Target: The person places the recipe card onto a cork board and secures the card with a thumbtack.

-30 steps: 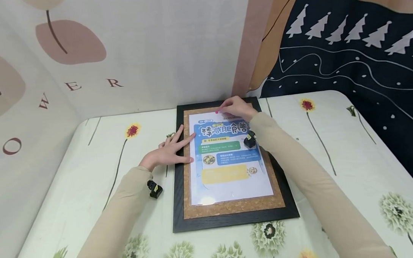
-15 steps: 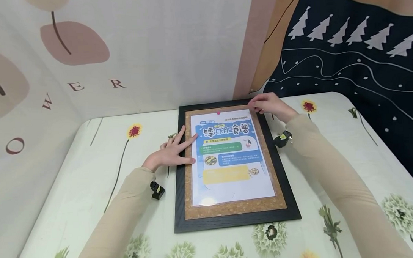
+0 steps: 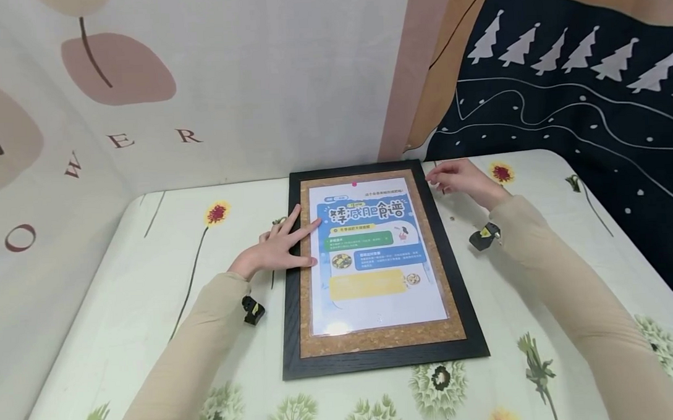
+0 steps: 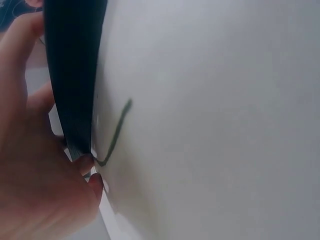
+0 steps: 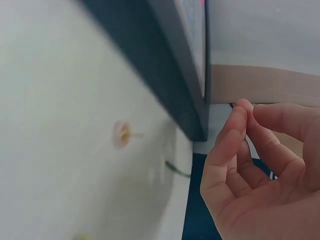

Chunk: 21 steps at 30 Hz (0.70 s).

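Note:
A poster in a clear sleeve [image 3: 373,307] lies on a cork board [image 3: 385,343] with a black frame [image 3: 386,358]. One pink pushpin [image 3: 355,184] sits at the poster's top edge. My left hand [image 3: 273,249] is spread over the frame's left side, thumb and forefinger touching the poster; in the left wrist view other fingers bend against the frame's outer edge. Just beside the frame's upper right edge is my right hand [image 3: 463,179]. Its fingers are loosely curled, thumb near the forefinger tip, and nothing shows between them in the right wrist view.
The board lies on a flower-printed tablecloth [image 3: 207,338]. Right of the frame is a small roundish pinkish thing [image 5: 122,134] with a thin pale stem, blurred. A printed cloth wall [image 3: 282,82] stands behind the table, and a dark tree-patterned cloth [image 3: 577,102] hangs at right.
My right hand has left the pink pushpin, passed the board's top right corner and come to the right of the frame. My left hand has stayed put.

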Available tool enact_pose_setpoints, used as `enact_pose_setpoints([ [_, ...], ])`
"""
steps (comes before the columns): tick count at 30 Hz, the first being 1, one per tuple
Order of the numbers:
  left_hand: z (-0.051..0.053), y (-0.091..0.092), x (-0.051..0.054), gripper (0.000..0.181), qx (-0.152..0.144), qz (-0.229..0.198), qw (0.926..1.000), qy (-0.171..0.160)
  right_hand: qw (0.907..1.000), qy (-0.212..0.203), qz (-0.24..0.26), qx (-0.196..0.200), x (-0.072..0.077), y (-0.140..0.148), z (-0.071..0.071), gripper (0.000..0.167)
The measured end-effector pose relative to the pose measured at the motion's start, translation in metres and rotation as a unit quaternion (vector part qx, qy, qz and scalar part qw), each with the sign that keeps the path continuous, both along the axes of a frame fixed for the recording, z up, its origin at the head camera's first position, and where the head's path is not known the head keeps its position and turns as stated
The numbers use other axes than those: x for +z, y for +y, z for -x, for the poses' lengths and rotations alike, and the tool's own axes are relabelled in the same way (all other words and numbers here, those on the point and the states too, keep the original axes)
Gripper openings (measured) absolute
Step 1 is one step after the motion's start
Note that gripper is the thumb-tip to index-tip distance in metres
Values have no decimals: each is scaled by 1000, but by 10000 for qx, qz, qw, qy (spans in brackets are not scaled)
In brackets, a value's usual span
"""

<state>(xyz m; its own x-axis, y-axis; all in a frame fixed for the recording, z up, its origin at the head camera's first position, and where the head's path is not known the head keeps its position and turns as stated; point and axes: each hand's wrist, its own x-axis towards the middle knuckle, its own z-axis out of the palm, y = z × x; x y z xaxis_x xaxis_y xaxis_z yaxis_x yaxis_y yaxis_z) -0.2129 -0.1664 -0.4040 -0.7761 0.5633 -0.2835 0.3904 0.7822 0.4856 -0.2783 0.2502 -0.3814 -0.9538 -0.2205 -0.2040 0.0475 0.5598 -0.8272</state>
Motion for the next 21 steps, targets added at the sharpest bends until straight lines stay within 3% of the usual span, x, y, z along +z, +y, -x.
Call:
enact_pose_setpoints([
  [8,-1,2,-4,85,38,-27,10000,-50,9993,-34,-359,-24,0,16,-17,37],
  [21,-4,1,-1,86,91,37,9998,-191,9978,-132,-653,-65,-4,39,-28,38],
])
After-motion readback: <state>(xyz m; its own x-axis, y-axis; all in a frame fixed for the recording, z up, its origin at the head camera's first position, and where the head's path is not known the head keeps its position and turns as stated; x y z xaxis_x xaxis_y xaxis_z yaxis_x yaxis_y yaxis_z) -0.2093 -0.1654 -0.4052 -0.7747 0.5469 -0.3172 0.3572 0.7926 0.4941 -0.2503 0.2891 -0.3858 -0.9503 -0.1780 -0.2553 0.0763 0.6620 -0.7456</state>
